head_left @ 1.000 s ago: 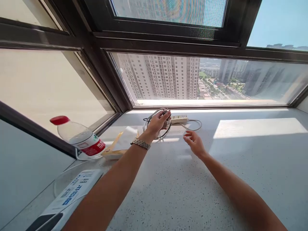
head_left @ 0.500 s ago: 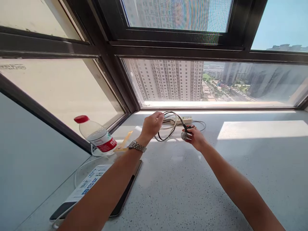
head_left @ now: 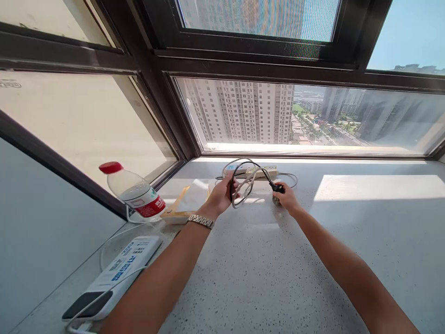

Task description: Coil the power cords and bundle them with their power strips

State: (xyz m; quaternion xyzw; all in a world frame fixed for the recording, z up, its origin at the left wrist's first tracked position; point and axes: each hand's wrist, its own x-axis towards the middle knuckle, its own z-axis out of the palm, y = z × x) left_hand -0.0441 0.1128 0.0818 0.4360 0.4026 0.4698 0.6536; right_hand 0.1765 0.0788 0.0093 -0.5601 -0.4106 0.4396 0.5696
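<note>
Loops of black and pale cable [head_left: 249, 159] hang in front of the window, partly over a beige power strip [head_left: 266, 172]. The cables pass through the curled fingers of my left hand [head_left: 221, 195], which wears a metal watch strap at the wrist. To its right, my right hand [head_left: 288, 199] pinches a black plug [head_left: 277, 188] at the cable's end. Just under that plug is a small roundish brownish-grey thing [head_left: 276, 201], partly covered by my fingers; I cannot make out its kind.
On the left lean a red-capped plastic bottle [head_left: 135, 192] and, nearer me, a white power bank-like block [head_left: 118, 273] with blue print and a white cord. A clear-and-yellow packet [head_left: 191, 199] lies beside my left wrist. Window frames [head_left: 278, 155] bound the speckled sill [head_left: 250, 278].
My left hand has lowered and turned, palm now towards the cable loops. My right hand has shifted slightly right with the plug. The view has moved a little, uncovering more of the packet.
</note>
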